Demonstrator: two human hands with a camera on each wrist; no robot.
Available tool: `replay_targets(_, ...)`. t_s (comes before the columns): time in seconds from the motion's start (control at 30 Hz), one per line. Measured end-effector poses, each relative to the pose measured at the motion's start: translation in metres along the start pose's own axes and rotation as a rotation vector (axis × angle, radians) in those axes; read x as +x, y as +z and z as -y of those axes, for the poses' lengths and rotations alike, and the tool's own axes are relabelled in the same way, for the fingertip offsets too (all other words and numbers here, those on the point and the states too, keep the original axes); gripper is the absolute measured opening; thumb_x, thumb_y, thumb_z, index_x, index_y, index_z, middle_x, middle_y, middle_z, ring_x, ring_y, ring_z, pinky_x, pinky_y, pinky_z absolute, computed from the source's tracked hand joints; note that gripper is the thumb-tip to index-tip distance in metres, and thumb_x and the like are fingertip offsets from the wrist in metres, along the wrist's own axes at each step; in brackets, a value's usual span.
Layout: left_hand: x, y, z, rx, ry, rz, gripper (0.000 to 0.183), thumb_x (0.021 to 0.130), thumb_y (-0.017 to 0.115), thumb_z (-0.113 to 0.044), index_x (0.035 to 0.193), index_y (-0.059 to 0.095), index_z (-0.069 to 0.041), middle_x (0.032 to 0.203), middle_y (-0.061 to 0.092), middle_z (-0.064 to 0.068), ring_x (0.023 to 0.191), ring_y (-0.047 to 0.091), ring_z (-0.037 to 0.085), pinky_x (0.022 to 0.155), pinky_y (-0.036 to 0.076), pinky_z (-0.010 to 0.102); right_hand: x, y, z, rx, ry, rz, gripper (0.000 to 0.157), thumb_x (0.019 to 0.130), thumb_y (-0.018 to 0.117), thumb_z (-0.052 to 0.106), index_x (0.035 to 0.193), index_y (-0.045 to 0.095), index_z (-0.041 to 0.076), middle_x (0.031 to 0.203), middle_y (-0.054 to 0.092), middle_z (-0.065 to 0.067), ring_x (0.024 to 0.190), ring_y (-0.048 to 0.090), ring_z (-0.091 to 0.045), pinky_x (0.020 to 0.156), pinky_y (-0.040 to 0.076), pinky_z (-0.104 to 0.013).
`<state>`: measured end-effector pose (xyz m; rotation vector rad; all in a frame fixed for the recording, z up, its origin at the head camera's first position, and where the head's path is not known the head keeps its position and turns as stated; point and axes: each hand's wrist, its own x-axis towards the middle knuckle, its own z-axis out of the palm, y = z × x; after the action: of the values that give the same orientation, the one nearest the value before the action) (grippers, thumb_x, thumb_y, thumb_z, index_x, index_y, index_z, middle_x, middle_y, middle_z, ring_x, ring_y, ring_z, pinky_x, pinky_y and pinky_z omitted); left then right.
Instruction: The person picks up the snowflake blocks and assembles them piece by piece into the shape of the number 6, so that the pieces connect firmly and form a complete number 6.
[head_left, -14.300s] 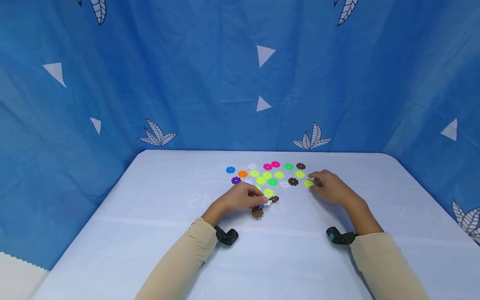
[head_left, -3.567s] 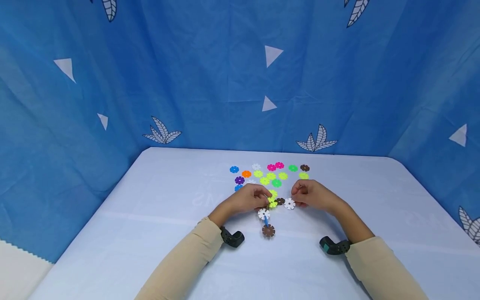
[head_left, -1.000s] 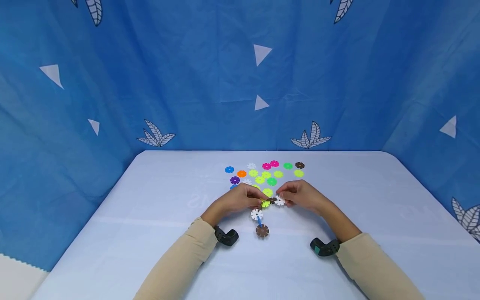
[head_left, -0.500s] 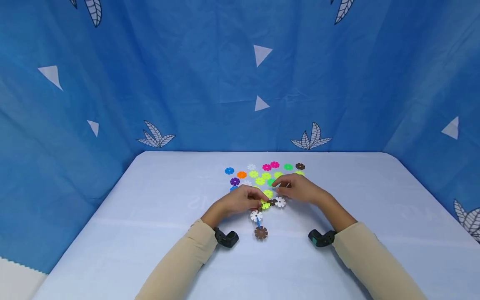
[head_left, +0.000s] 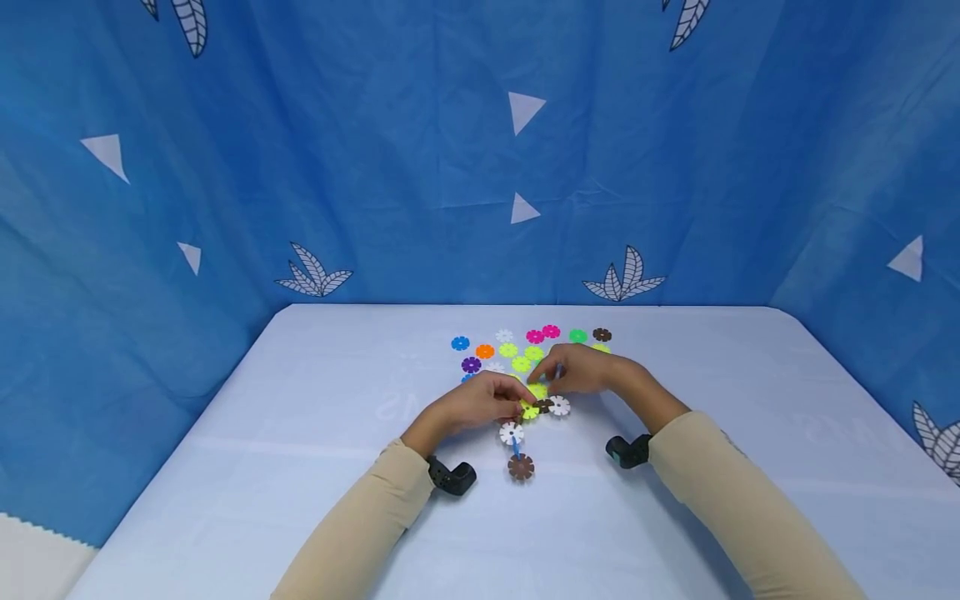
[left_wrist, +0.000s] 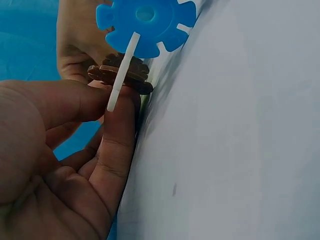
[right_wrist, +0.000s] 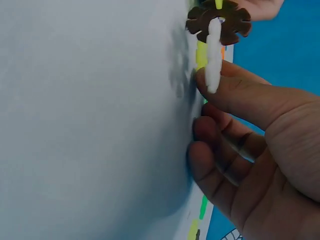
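My left hand (head_left: 480,400) pinches a chain of interlocking snowflake discs between thumb and fingers, at a brown disc (left_wrist: 112,75) in the left wrist view. Toward me the chain runs through a white disc (head_left: 512,433) and an edge-on blue disc (head_left: 516,448) to a brown end disc (head_left: 521,467). On its right side a yellow disc (head_left: 528,411), a dark brown disc and a white disc (head_left: 558,406) are joined. Just behind these, my right hand (head_left: 581,368) holds a loose yellow disc (head_left: 537,391) at its fingertips; its thumb partly hides that disc (right_wrist: 201,54) in the right wrist view.
Several loose discs lie behind the hands, among them an orange disc (head_left: 485,352), a purple disc (head_left: 471,365), a pink disc (head_left: 551,332) and a brown disc (head_left: 602,334). The white table (head_left: 337,358) ends at a blue curtain (head_left: 420,167).
My right hand has let go of the white disc at the chain's right end, moved back and left, and reached the loose yellow disc. My left hand keeps its grip on the chain.
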<state>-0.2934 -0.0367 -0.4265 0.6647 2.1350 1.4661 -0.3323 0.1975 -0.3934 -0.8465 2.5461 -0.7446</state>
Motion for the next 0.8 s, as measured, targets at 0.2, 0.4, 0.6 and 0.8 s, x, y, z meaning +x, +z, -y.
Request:
replay_targets(0.2, 0.0, 0.0, 0.0, 0.015, 0.008, -0.006, 0.021, 0.098, 0.06, 0.001, 0.112, 0.075, -0.004, 0.099, 0.071, 0.003, 0.085, 0.061, 0.014, 0.077, 0.052, 0.027, -0.008, 0.002, -0.01, -0.009, -0.006, -0.062, 0.016, 0.09, 0.075, 0.004, 0.103, 0.077, 0.013, 0.097, 0.062, -0.001, 0.091, 0.056, -0.02, 0.081, 0.051, -0.033)
replay_targets(0.4, -0.003, -0.001, 0.0, 0.021, -0.008, -0.018, 0.022, 0.098, 0.06, 0.002, 0.112, 0.075, -0.005, 0.098, 0.071, 0.003, 0.085, 0.061, 0.014, 0.079, 0.051, 0.027, -0.013, 0.005, -0.018, 0.088, -0.043, -0.046, 0.031, 0.091, 0.072, 0.003, 0.122, 0.074, 0.011, 0.105, 0.059, -0.006, 0.095, 0.054, -0.023, 0.079, 0.051, -0.035)
replay_targets(0.6, -0.003, 0.0, 0.002, -0.003, 0.0, -0.004, 0.022, 0.097, 0.06, 0.003, 0.113, 0.075, -0.003, 0.097, 0.07, 0.004, 0.085, 0.06, 0.015, 0.079, 0.051, 0.027, -0.012, 0.01, -0.019, 0.133, -0.111, -0.003, 0.032, 0.095, 0.066, -0.001, 0.123, 0.075, 0.011, 0.1, 0.056, -0.01, 0.088, 0.05, -0.023, 0.074, 0.046, -0.035)
replay_targets(0.8, -0.002, 0.0, -0.001, 0.005, -0.006, -0.007, 0.023, 0.098, 0.06, 0.001, 0.114, 0.075, -0.004, 0.102, 0.071, 0.003, 0.087, 0.06, 0.014, 0.081, 0.051, 0.027, -0.018, 0.01, -0.02, 0.078, -0.099, -0.046, 0.028, 0.094, 0.068, 0.0, 0.118, 0.075, 0.012, 0.1, 0.057, -0.006, 0.088, 0.051, -0.021, 0.077, 0.047, -0.035)
